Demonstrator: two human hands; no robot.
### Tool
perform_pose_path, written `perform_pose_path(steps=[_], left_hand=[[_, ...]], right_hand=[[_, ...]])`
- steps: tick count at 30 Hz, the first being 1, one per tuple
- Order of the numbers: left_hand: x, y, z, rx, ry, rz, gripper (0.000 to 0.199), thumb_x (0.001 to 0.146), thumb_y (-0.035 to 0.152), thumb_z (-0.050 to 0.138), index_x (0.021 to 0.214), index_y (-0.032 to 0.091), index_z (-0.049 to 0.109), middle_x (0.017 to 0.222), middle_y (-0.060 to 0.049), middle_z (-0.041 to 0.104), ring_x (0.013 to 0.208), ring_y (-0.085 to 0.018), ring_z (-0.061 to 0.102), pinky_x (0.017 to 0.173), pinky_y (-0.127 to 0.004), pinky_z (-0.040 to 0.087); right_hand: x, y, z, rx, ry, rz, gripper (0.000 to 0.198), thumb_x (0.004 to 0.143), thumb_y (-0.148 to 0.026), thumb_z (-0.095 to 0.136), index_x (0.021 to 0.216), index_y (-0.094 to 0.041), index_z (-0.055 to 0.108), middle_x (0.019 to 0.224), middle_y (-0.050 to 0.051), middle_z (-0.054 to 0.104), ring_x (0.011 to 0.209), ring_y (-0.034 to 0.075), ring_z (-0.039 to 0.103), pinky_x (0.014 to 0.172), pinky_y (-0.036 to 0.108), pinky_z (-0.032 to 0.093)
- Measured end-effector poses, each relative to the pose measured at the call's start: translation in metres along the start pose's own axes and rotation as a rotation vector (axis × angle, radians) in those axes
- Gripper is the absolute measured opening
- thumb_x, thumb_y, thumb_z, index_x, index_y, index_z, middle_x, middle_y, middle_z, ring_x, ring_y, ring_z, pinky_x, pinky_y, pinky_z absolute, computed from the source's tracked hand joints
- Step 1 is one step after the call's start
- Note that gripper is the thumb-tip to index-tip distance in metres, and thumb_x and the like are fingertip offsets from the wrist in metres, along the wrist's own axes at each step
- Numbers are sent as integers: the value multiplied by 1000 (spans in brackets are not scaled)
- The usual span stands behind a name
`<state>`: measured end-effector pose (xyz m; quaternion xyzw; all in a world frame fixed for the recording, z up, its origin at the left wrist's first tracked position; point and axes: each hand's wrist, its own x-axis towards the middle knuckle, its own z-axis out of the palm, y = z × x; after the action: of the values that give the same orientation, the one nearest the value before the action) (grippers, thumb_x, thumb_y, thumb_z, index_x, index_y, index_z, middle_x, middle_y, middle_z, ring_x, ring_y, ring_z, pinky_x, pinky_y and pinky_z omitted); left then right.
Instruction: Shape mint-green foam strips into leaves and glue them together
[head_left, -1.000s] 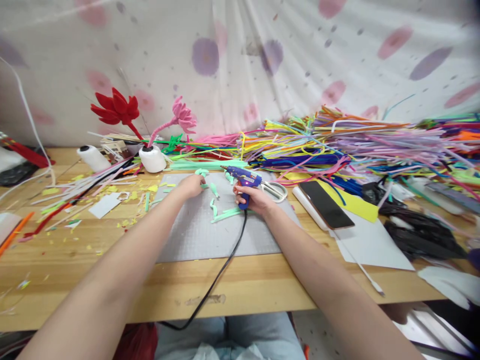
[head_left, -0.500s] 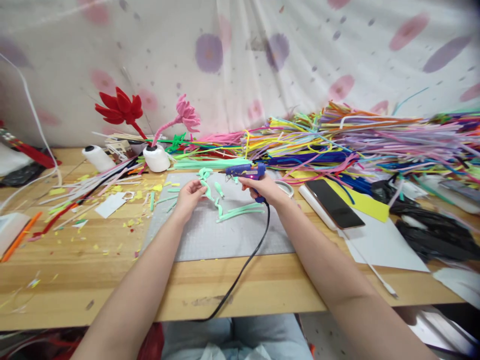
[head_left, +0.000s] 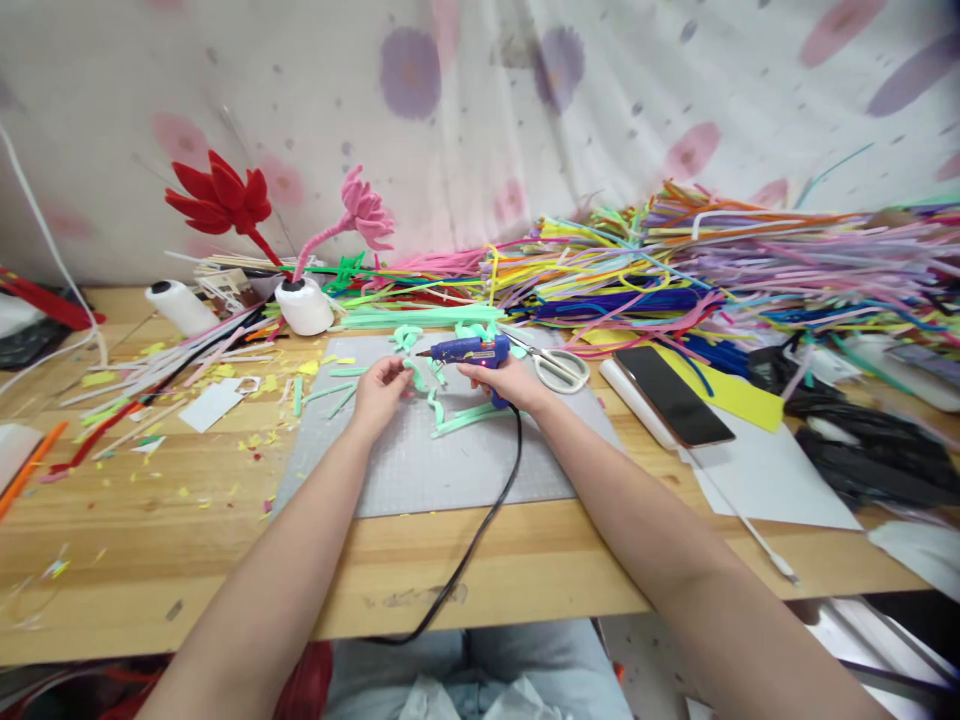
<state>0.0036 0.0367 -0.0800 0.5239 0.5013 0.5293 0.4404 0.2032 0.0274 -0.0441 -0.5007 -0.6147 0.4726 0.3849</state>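
My right hand (head_left: 504, 380) is wrapped round the handle of a blue glue gun (head_left: 471, 350), its nozzle pointing left. My left hand (head_left: 381, 392) pinches a mint-green pipe cleaner piece (head_left: 417, 376) just below and left of the nozzle; I cannot tell whether the tip touches it. Around the hands, more mint-green pieces lie on a grey cutting mat (head_left: 420, 480), among them a curled one (head_left: 406, 337) behind my left hand and a wavy one (head_left: 436, 408) between the hands. The glue gun's black cord (head_left: 480, 540) runs down over the table's front edge.
Scissors (head_left: 561, 370) lie right of my right hand, then a phone (head_left: 673, 395) on white paper. A heap of coloured pipe cleaners (head_left: 675, 260) lines the back. A red flower (head_left: 221, 195) and a pink flower (head_left: 366, 212) stand at back left, near a white spool (head_left: 304, 308).
The glue gun in my right hand has shifted left, bringing its nozzle nearer my left hand. The scissors show more fully. The whole view has shifted slightly.
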Motion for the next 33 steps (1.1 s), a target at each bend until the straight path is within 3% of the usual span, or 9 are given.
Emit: perform_pose_path(steps=[33], left_hand=[[-4, 4, 0, -65, 27, 29, 24, 59, 31, 64, 77, 15, 59, 72, -2, 60, 64, -13, 57, 54, -25, 50]], right_hand=[[-1, -2, 12, 2, 6, -9, 33, 58, -47, 64, 66, -17, 55, 48, -4, 46, 45, 7, 40, 45, 21, 33]])
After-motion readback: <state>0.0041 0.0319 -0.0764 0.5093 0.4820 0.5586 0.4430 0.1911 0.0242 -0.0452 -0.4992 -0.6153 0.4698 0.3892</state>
